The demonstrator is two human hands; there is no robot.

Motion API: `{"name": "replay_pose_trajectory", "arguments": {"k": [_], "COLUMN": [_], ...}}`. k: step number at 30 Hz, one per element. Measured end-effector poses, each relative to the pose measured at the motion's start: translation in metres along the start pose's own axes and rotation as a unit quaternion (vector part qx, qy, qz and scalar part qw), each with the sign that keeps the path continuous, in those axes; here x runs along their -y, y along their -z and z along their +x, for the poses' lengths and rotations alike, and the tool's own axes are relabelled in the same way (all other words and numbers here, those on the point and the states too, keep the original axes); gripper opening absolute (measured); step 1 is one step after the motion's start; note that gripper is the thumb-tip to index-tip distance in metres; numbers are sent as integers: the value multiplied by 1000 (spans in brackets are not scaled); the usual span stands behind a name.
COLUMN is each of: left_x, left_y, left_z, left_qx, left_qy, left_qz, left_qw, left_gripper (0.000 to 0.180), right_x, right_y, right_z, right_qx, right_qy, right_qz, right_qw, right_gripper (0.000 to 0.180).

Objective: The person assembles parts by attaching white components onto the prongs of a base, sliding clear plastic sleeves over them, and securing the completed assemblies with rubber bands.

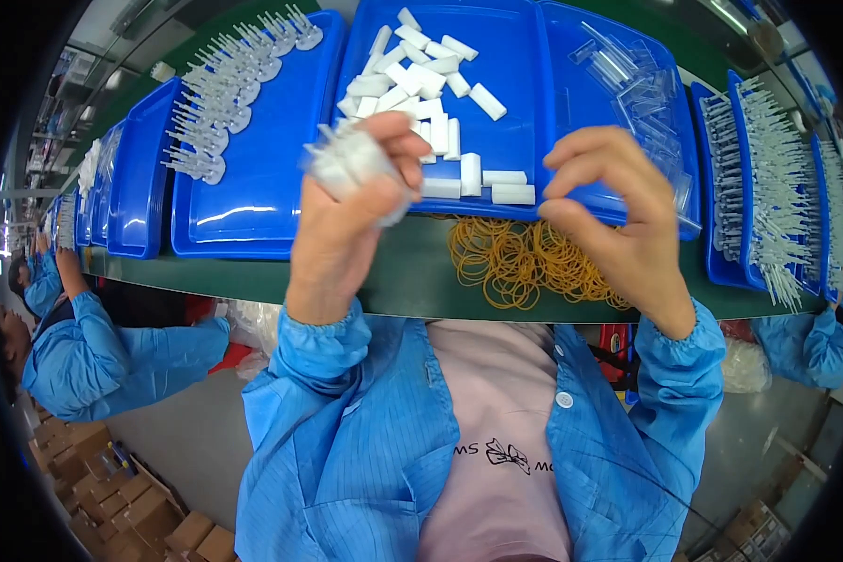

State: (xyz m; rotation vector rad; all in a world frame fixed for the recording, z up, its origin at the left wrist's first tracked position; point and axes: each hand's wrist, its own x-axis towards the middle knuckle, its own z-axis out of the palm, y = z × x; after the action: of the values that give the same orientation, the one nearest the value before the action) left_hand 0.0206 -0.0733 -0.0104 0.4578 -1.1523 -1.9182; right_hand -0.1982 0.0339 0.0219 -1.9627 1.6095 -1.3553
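My left hand (335, 229) is raised over the middle of the bench, its fingers closed round a whitish pronged plastic bundle (347, 167). Motion blurs the bundle, and its lower part is hidden by the thumb and palm. My right hand (632, 215) is above the rubber bands, thumb and fingers curved and apart, with nothing visible between them. White foam-like blocks (421, 79) lie loose in the middle blue tray (512, 70), several of them close to my left fingers. Yellow-brown rubber bands (525, 262) lie in a tangled heap on the green bench.
Pronged white parts (239, 89) stand in rows in the left blue tray (253, 211). Clear plastic pieces (632, 89) fill part of the right tray (562, 94). Upright racks of pronged parts (777, 178) stand far right. Co-workers in blue sleeves (98, 342) sit on both sides.
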Motion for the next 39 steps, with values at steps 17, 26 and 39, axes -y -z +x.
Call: {"name": "replay_pose_trajectory", "arguments": {"k": [17,26,39], "left_x": [-1,35,33], "left_y": [22,-10,-12], "left_z": [-24,-49,-53], "left_qx": [-94,12,205], "left_qy": [-49,165,240], "left_qz": [97,128,-155], "left_qw": [990,978,936], "left_gripper": [58,63,29], "right_x": [-25,-6,-3], "right_y": [-72,-54,-11], "right_z": [-39,-21,2], "right_qx": [208,145,67], "right_qy": [91,-40,-384], "right_qz": [-206,-48,639], "right_qw": [952,987,663], "right_gripper": [2,10,39]}}
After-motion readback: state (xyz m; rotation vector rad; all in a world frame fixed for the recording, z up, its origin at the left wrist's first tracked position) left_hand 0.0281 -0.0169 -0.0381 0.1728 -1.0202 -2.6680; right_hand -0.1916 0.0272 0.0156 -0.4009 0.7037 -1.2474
